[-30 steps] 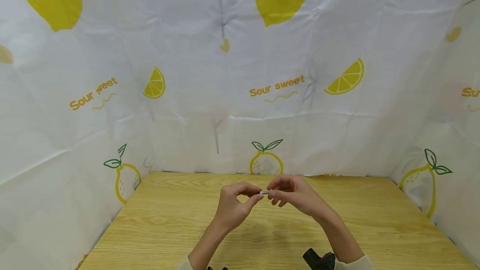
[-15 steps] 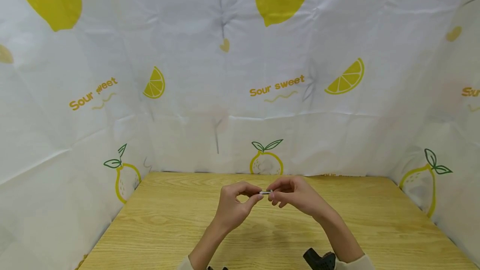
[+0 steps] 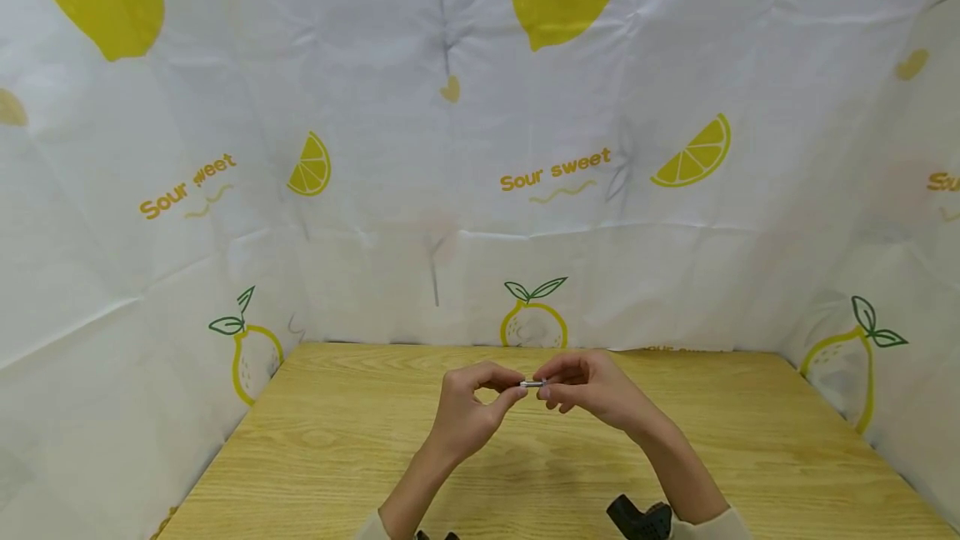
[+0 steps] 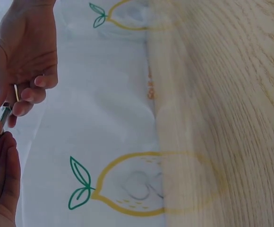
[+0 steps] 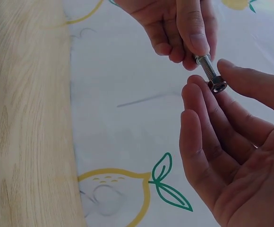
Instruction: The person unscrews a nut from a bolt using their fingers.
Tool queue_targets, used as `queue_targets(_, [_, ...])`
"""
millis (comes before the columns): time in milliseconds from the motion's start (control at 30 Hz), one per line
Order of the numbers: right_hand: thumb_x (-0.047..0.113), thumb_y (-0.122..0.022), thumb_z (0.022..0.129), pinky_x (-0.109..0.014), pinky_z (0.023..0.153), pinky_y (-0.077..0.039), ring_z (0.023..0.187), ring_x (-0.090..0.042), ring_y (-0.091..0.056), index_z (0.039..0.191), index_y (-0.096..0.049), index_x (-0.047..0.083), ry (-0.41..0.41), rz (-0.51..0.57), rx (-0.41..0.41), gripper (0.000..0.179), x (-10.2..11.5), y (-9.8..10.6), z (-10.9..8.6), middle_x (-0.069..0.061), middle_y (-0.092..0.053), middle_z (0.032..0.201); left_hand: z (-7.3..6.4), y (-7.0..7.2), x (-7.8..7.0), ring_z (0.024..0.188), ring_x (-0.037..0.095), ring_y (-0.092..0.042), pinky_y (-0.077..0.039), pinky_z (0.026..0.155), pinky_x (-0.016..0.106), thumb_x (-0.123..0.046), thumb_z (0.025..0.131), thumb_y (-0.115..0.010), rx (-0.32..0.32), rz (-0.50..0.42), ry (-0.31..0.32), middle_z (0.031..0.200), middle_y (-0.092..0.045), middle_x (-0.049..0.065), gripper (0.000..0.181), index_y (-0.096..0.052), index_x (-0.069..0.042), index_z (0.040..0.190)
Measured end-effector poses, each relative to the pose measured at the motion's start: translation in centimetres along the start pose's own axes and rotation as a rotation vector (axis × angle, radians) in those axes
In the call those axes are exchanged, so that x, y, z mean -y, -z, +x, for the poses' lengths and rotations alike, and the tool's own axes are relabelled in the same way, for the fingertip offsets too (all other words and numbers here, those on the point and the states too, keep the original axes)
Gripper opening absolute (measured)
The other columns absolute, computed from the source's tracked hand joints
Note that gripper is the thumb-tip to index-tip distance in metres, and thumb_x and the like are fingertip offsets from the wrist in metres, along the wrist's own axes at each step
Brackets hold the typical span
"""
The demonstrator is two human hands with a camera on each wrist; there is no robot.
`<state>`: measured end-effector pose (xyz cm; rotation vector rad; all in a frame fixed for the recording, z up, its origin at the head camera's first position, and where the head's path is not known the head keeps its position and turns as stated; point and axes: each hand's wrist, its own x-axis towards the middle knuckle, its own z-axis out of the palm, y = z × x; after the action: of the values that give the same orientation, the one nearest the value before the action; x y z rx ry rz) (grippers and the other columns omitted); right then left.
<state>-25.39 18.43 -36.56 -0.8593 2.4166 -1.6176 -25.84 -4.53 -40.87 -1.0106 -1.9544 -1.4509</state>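
A small silver bolt [image 5: 209, 68] with a threaded shank lies between my two hands, held above the table. The left hand [image 3: 467, 411] pinches one end of it between thumb and fingertips, which partly hide that end. At the other end is a dark hexagonal piece [image 5: 218, 85]; whether it is a head or a nut I cannot tell. Around this piece curl the thumb and forefinger of the right hand [image 3: 600, 394], while its other fingers fan out below. In the left wrist view, the bolt appears only as a thin dark piece between the fingertips.
The wood-grain table [image 3: 337, 457] lies beneath both hands. A white sheet [image 3: 390, 273] printed with lemons hangs behind it and along both sides. A black device [image 3: 639, 518] sits at the right wrist, by the pale sleeve [image 3: 712, 526].
The right fingertips shift very slightly at the bolt's hexagonal end. The left hand keeps its pinch in nearly the same place.
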Motion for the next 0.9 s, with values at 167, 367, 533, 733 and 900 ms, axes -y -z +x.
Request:
queue_targets(167, [0.015,-0.068,0.1,-0.035,0.074,-0.065,0.084,-0.014,-0.074,0.119,-0.068,-0.009,0.019,0.02,-0.02,0.03,0.03,0.08,-0.08,-0.025,-0.074,0.105,0.04,0.04,-0.04,0.079,0.016,-0.076,-0.064,0.074,0.026,-0.006,0.091,-0.079,-0.005,0.007,-0.01,0.089,-0.08,0.007,0.005,-0.08,-0.008,0.095])
queue_targets(367, [0.015,-0.073,0.097,-0.036,0.071,-0.064,0.078,-0.012,-0.073,0.117,-0.071,-0.005,0.012,-0.008,-0.018,0.028,-0.19,-0.08,0.14,-0.018,-0.074,0.095,0.08,0.06,-0.04,0.078,0.016,-0.076,-0.064,0.073,0.026,-0.007,0.091,-0.078,-0.01,0.005,-0.014,0.088,-0.08,0.008,0.004,-0.08,-0.008,0.095])
queue_targets(533, [0.016,-0.069,0.1,-0.035,0.071,-0.064,0.078,-0.014,-0.073,0.116,-0.071,-0.005,0.023,-0.011,-0.025,0.026,-0.28,-0.02,0.1,-0.018,-0.075,0.096,0.06,0.03,0.09,0.078,0.016,-0.076,-0.064,0.073,0.026,-0.006,0.091,-0.079,-0.006,0.001,-0.016,0.088,-0.08,0.008,0.005,-0.08,-0.008,0.095])
queue_targets(733, [0.017,-0.068,0.101,-0.035,0.072,-0.064,0.081,-0.016,-0.073,0.117,-0.071,-0.006,0.024,-0.002,-0.029,0.028,-0.17,-0.01,0.04,-0.023,-0.074,0.102,0.0,-0.02,0.13,0.078,0.015,-0.076,-0.064,0.073,0.026,-0.008,0.092,-0.078,-0.009,0.007,-0.012,0.089,-0.08,0.007,0.004,-0.08,-0.009,0.096])
queue_targets(900, [0.019,-0.069,0.1,-0.035,0.067,-0.064,0.072,-0.015,-0.072,0.115,-0.073,-0.004,-0.01,-0.018,0.002,0.028,-0.1,-0.08,0.18,-0.017,-0.076,0.092,-0.03,-0.04,0.11,0.079,0.016,-0.076,-0.064,0.074,0.026,-0.008,0.092,-0.078,-0.012,0.005,-0.009,0.089,-0.08,0.007,0.005,-0.08,-0.009,0.096])
